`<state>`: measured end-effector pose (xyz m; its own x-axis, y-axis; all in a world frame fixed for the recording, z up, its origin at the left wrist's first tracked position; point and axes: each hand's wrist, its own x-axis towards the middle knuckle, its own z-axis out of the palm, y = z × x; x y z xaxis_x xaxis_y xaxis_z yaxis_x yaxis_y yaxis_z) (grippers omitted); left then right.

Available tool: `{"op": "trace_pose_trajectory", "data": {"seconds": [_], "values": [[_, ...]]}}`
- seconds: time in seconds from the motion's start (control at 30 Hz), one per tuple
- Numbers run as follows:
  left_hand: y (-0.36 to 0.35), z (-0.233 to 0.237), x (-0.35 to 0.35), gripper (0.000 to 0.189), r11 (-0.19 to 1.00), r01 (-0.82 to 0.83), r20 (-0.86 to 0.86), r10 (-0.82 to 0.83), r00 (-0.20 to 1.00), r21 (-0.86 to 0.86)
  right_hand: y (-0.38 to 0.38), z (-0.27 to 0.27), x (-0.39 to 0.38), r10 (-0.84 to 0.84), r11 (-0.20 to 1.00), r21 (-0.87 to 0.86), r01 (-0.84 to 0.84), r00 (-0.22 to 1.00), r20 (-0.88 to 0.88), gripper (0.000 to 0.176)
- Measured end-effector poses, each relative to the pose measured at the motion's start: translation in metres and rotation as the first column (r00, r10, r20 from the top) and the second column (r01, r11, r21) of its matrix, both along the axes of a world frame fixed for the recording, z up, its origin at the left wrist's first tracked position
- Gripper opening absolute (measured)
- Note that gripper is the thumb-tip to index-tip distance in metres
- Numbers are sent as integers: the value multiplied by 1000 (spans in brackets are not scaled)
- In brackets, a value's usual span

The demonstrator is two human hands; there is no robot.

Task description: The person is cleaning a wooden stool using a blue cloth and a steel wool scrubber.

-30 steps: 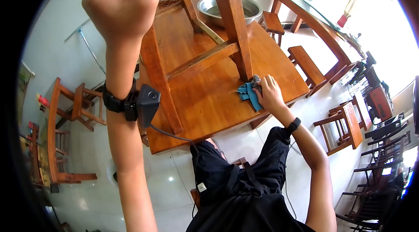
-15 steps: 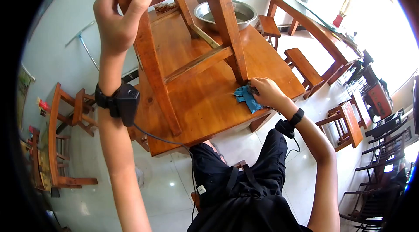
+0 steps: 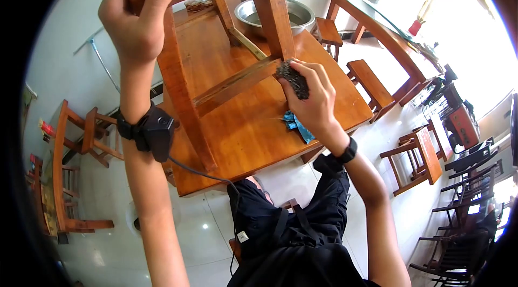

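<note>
A wooden stool [image 3: 237, 84] stands on the brown wooden table [image 3: 243, 141], its seat at the top of the view. My left hand [image 3: 137, 22] grips the left end of the seat, thumb on its near edge and fingers partly out of sight behind it. My right hand [image 3: 315, 95] is closed around a dark steel wool scourer [image 3: 293, 78]. The scourer is against the stool's right leg, by the joint with the crossbar. Below that hand a crumpled blue cloth or wrapper [image 3: 298, 125] lies on the table.
A metal basin [image 3: 307, 27] holding liquid stands at the table's far side, with another behind it. Small wooden stools [image 3: 372, 84] and a long wooden table [image 3: 388, 44] are to the right. Dark folding chairs [image 3: 458, 249] line the lower right. A cable [image 3: 202, 173] runs from my left wrist.
My right hand has risen from beside the blue cloth to the stool's right leg, and the scourer now shows in it. My left hand keeps its grip on the seat.
</note>
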<state>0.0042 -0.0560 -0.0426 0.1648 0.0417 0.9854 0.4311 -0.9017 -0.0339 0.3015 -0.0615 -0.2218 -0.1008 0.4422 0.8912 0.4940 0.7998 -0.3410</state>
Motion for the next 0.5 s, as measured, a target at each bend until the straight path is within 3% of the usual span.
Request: {"op": "trace_pose_trajectory", "data": {"seconds": [0.17,0.2,0.3,0.4,0.5], "values": [[-2,-3,-1,29,1000,-21,16,21,1000,8,27,-30,-26,-125,966,232,116,992,25,35],[-1,-2,-1,30,999,-24,9,23,1000,37,30,-33,-26,-129,966,230,120,991,23,35],[-1,-3,-1,31,999,-38,25,37,999,25,28,-37,-40,-202,968,109,225,960,-193,32],[-2,-2,-2,34,993,-88,-6,89,996,78,12,-38,-57,-158,963,201,180,980,-124,26],[-10,-4,3,35,999,-22,75,26,997,-47,34,-31,-35,-200,964,140,228,962,-186,24]]}}
